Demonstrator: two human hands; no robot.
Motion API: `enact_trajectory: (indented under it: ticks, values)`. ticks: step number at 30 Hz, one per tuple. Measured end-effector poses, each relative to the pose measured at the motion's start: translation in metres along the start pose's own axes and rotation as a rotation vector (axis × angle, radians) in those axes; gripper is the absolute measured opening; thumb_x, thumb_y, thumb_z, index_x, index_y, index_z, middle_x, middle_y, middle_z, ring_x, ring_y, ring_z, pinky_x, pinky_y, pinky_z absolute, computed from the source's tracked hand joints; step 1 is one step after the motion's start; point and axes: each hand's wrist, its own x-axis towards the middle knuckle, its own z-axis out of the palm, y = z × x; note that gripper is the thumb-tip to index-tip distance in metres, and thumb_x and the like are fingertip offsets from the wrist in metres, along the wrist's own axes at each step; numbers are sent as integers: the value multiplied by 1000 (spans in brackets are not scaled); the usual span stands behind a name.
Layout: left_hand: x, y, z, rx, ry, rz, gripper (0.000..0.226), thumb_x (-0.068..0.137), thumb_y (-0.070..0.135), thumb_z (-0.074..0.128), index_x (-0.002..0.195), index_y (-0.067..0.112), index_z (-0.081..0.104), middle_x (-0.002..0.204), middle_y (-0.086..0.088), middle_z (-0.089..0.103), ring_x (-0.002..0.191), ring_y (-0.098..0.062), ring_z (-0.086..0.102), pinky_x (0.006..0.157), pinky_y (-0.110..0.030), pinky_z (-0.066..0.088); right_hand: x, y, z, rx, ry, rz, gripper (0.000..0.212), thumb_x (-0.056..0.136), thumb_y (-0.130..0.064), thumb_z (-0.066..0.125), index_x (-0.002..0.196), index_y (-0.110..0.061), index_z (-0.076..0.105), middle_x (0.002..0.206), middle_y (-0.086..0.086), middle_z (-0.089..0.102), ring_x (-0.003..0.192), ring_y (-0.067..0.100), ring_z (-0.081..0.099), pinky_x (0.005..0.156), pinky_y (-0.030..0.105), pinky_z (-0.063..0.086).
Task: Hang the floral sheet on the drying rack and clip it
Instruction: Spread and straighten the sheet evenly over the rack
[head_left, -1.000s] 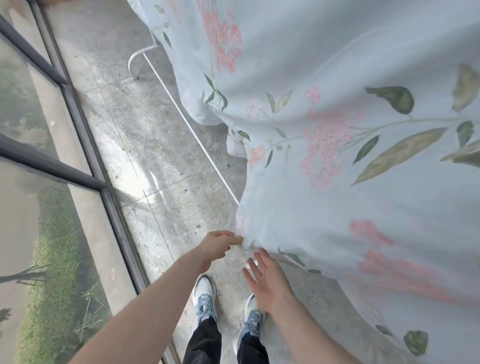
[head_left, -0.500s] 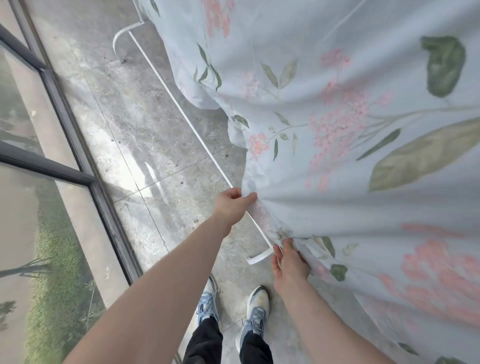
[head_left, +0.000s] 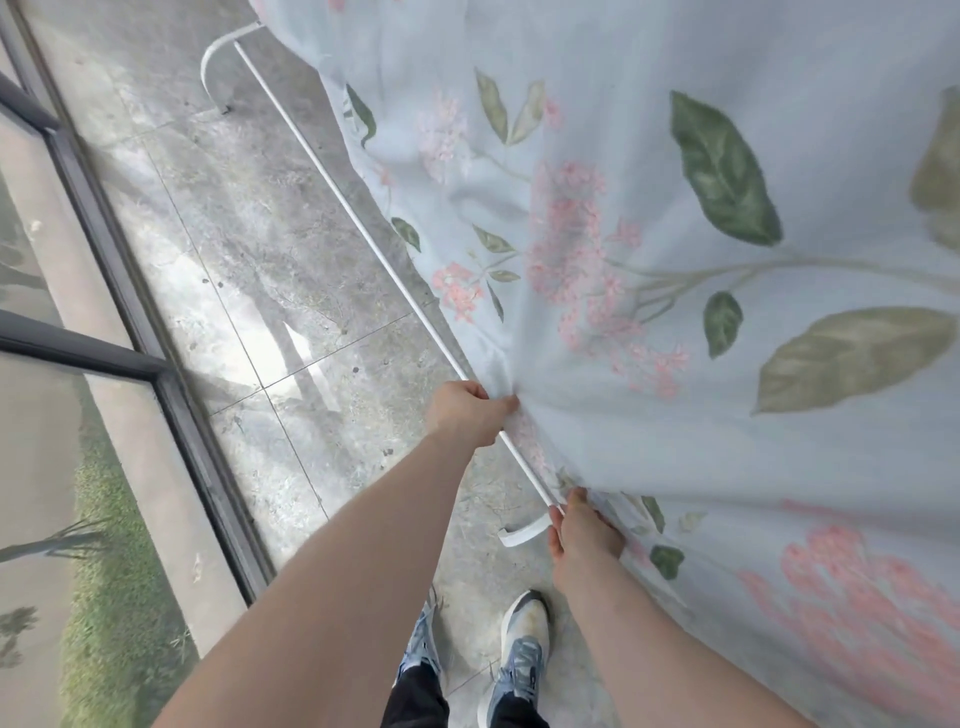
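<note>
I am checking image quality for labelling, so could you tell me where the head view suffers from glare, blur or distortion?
Head view: bright glare on the floor tiles; wide-angle bending at the window frame; floral sheet softly blurred; left hand and right hand fairly sharp.

Below you lies a grey stone-tiled floor (head_left: 270, 270), its joints running diagonally and a bright patch of glare showing near the middle. Along your left runs a dark metal window frame (head_left: 130, 291), one bar branching off toward the left edge. Through the glass you can see a concrete ledge (head_left: 57, 415) and a strip of grass (head_left: 109, 613). At the bottom are two blue-grey sneakers (head_left: 522, 654) below black trouser legs (head_left: 415, 699).
</note>
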Motion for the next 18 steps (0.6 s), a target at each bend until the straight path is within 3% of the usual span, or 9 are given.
enact_trajectory:
  ticks: [2,6,10,13,15,18]
  values:
    - [8,-4,5,2,-15,-11,32,74,33,89,72,14,63,77,-11,78,70,-23,78,69,-45,66,10,5,3,-36,-10,-1,19,100,-30,67,96,-11,63,85,-2,69,73,7,67,41,18,46]
    - [20,-9,5,-1,-27,-54,27,76,30,88,80,8,73,73,-5,78,71,-20,78,69,-42,67,30,16,11,-100,-57,17,19,102,-24,62,87,-13,58,92,0,68,90,16,69,54,24,45]
    - [28,-20,-1,94,-2,-68,33,78,33,85,65,15,61,68,-5,76,71,-21,78,74,-39,66,40,20,14,-174,-91,43,25,106,-27,55,86,-12,57,106,4,71,100,18,66,63,24,49]
    - [24,-28,-2,196,25,-14,32,80,34,80,68,16,56,80,-16,78,59,-22,67,72,-46,65,41,26,11,-200,-134,46,29,109,-29,49,99,-5,60,108,8,71,90,20,66,52,24,52]
    - [13,-34,-6,289,21,46,30,83,41,79,81,17,60,87,-16,76,65,-22,63,69,-43,63,34,28,5,-213,-178,62,36,111,-32,43,116,0,60,95,9,68,73,19,61,44,23,53]
    - [-12,-46,-22,521,2,85,55,84,54,77,125,23,56,116,3,69,101,-21,68,78,-34,53,17,28,-7,-442,-199,-19,39,107,-39,52,90,-4,58,85,6,67,64,21,60,57,31,54]
